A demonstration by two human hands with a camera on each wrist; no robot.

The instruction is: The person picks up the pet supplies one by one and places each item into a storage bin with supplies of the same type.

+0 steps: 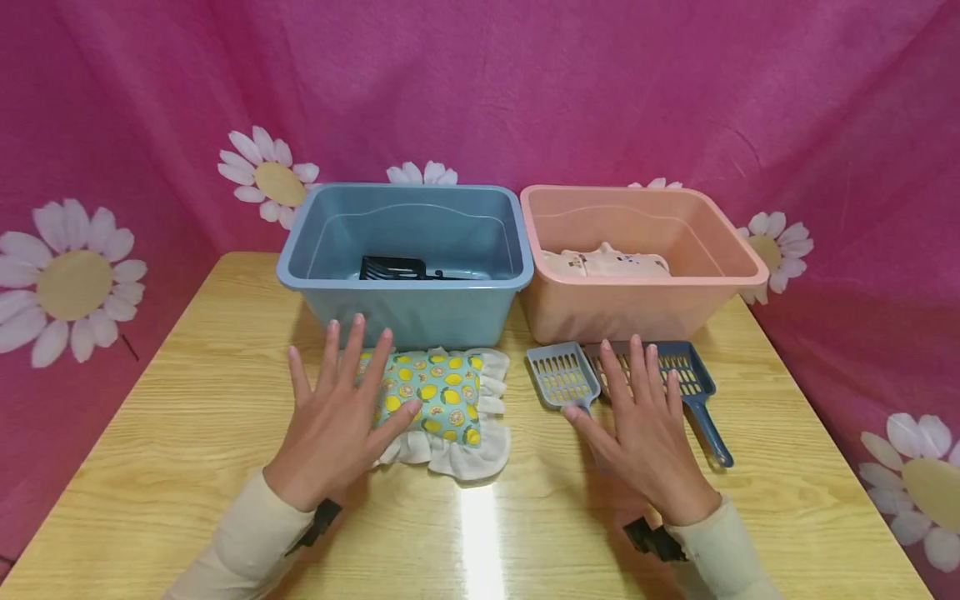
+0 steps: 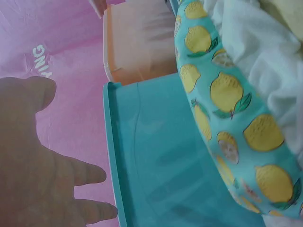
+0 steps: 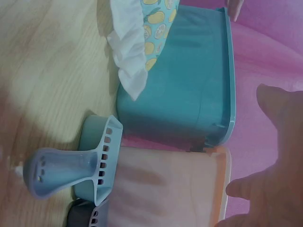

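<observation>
My left hand (image 1: 337, 417) has its fingers spread over the left part of a small lemon-print pillow (image 1: 450, 400) with a white ruffled edge. In the left wrist view the pillow (image 2: 227, 94) appears apart from the hand (image 2: 28, 161). My right hand (image 1: 648, 437), fingers also spread, is above several slotted litter scoops. A pale grey-blue scoop (image 1: 562, 377) lies to its left, its handle partly behind the hand. A dark blue scoop (image 1: 708, 417) lies to its right, and greyish slots between them are partly covered by the fingers. Neither hand holds anything.
A blue bin (image 1: 405, 312) stands behind the pillow with a black slotted scoop (image 1: 393, 267) inside. Beside it, a pink bin (image 1: 637, 308) contains a cream printed cloth item (image 1: 607, 262). Both stand on a wooden table (image 1: 187, 433) before a pink flowered cloth (image 1: 480, 83).
</observation>
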